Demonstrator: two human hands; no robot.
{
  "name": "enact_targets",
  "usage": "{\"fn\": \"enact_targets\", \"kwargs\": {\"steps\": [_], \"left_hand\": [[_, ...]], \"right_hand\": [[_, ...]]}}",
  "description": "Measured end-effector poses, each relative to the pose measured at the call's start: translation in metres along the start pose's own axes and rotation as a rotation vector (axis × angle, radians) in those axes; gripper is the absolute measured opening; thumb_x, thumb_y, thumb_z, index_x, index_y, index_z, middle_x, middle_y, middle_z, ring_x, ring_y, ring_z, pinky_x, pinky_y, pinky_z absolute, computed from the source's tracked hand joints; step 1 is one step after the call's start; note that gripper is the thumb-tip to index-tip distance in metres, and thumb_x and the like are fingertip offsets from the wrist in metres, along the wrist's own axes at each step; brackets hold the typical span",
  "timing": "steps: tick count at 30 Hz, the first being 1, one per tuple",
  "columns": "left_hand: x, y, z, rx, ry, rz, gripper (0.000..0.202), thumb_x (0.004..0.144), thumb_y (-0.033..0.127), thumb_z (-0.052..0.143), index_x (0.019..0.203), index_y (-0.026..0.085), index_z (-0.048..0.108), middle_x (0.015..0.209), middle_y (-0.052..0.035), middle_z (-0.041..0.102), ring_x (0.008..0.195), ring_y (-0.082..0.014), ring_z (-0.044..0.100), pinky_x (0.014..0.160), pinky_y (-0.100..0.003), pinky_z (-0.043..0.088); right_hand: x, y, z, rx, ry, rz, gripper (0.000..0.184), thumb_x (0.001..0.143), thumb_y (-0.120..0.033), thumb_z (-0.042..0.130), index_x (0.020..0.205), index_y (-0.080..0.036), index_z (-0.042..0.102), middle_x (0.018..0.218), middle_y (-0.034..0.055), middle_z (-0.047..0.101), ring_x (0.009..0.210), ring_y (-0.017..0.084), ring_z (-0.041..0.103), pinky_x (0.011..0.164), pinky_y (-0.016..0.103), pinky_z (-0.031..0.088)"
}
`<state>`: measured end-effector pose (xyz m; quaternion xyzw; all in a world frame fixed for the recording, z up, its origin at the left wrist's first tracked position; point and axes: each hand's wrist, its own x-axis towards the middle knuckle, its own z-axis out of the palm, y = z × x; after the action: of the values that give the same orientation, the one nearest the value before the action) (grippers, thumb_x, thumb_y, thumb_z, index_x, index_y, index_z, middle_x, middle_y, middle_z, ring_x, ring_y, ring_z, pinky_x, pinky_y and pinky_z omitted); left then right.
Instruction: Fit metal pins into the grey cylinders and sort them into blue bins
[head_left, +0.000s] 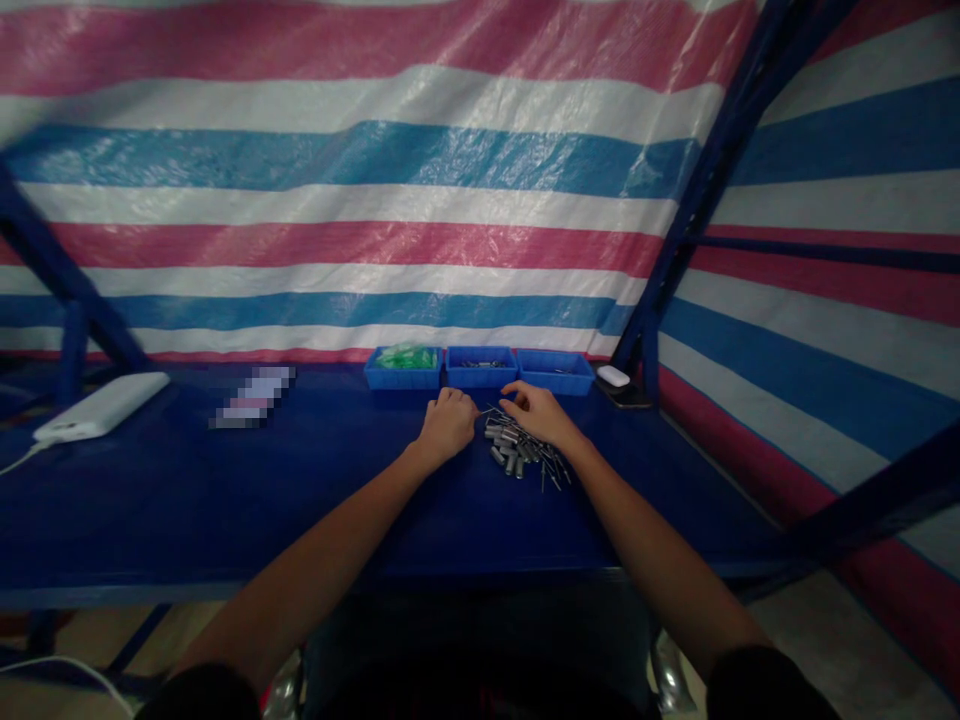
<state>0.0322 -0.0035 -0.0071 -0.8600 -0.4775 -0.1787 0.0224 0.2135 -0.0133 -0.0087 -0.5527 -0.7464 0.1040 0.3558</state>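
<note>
My left hand [448, 420] is closed, its fingers curled at the left side of a metal heap. A thin sliver of metal shows by its fingertips, but I cannot make out whether it is held. Over the heap's upper right side, my right hand [538, 412] has its thumb and forefinger apart, with nothing visible between them. Beneath and between the hands lie short grey metal cylinders [510, 460] in a loose cluster. Thin metal pins [553, 468], which look like blind rivets, are mixed in and spread toward the right forearm.
Three blue bins stand along the back: one with green plastic bags [407, 357], a middle bin [480, 380] with small metal parts, and a right bin [555, 384]. A white case [613, 376] rests on a dark phone [626, 398]. A white power bank [105, 405] lies left.
</note>
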Motion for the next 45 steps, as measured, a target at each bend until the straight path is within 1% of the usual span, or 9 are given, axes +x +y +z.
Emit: {"fn": "enact_targets", "kwargs": {"steps": [8,16,18,22,24,31,35,38,45], "left_hand": [[0.005,-0.001,0.003,-0.106,0.117,0.032,0.027,0.089,0.026,0.035,0.083,0.012,0.058,0.093,-0.0111,0.057,0.097,-0.0215,0.046,0.082,-0.035,0.042],[0.005,-0.001,0.000,-0.128,0.098,-0.033,0.044,0.092,0.031,0.023,0.074,0.015,0.060,0.083,-0.0077,0.063,0.083,-0.0182,0.054,0.082,-0.033,0.041],[0.004,-0.001,-0.001,-0.167,0.059,-0.022,0.041,0.092,0.029,0.023,0.080,0.017,0.060,0.086,-0.0053,0.065,0.082,-0.0172,0.056,0.080,-0.031,0.042],[0.000,0.001,0.000,-0.162,-0.006,0.089,0.027,0.088,0.023,0.033,0.100,0.022,0.057,0.096,-0.0025,0.064,0.090,-0.0170,0.055,0.080,-0.029,0.042],[-0.002,0.004,0.001,-0.122,-0.021,0.125,0.027,0.087,0.025,0.036,0.107,0.024,0.055,0.100,-0.0029,0.062,0.096,-0.0181,0.053,0.082,-0.030,0.041],[-0.002,0.002,0.002,-0.070,-0.086,0.075,0.027,0.084,0.037,0.043,0.101,0.024,0.061,0.110,-0.0047,0.058,0.108,-0.0230,0.045,0.087,-0.039,0.039],[-0.001,-0.001,0.004,-0.104,-0.126,0.037,0.029,0.085,0.037,0.040,0.100,0.025,0.062,0.108,-0.0048,0.059,0.104,-0.0239,0.047,0.084,-0.040,0.041],[-0.001,0.000,0.003,-0.123,-0.140,0.029,0.030,0.085,0.037,0.039,0.099,0.025,0.061,0.109,-0.0048,0.058,0.102,-0.0238,0.049,0.083,-0.041,0.041],[0.000,0.002,0.002,-0.127,-0.154,-0.003,0.029,0.086,0.033,0.037,0.100,0.025,0.061,0.107,-0.0049,0.057,0.101,-0.0226,0.050,0.083,-0.040,0.041]], "right_hand": [[-0.004,-0.018,-0.004,-0.131,-0.070,-0.123,0.011,0.082,-0.023,0.049,0.083,-0.018,0.058,0.064,-0.0015,0.058,0.056,0.011,0.050,0.054,0.021,0.030],[-0.005,-0.032,-0.011,-0.393,-0.081,-0.126,0.024,0.090,-0.034,0.037,0.088,-0.019,0.056,0.077,0.0059,0.065,0.071,0.017,0.059,0.059,0.024,0.030],[0.001,-0.025,-0.021,-0.449,0.013,-0.070,0.030,0.091,-0.037,0.034,0.086,-0.018,0.057,0.076,0.0079,0.065,0.071,0.019,0.059,0.060,0.025,0.030],[0.012,0.009,-0.044,-0.487,0.420,0.162,0.037,0.091,-0.041,0.031,0.093,-0.015,0.057,0.084,0.0116,0.063,0.082,0.022,0.056,0.068,0.027,0.034],[0.012,0.027,-0.046,-0.474,0.524,0.171,0.036,0.089,-0.041,0.035,0.099,-0.014,0.056,0.093,0.0128,0.060,0.092,0.023,0.052,0.077,0.029,0.035],[0.000,0.042,-0.021,-0.310,0.167,0.128,0.040,0.092,-0.034,0.027,0.082,-0.016,0.062,0.084,0.0089,0.059,0.085,0.019,0.052,0.082,0.031,0.036],[-0.002,0.049,-0.019,-0.394,0.000,0.186,0.028,0.084,-0.017,0.038,0.091,-0.014,0.065,0.089,0.0106,0.059,0.086,0.020,0.053,0.082,0.031,0.038],[-0.003,0.053,-0.020,-0.406,-0.066,0.168,0.034,0.075,-0.006,0.043,0.098,-0.017,0.066,0.092,0.0090,0.059,0.086,0.019,0.054,0.082,0.028,0.038],[-0.002,0.027,-0.007,-0.148,-0.211,0.067,0.025,0.070,-0.007,0.047,0.083,-0.018,0.067,0.072,0.0014,0.061,0.066,0.013,0.054,0.063,0.021,0.041]]}}
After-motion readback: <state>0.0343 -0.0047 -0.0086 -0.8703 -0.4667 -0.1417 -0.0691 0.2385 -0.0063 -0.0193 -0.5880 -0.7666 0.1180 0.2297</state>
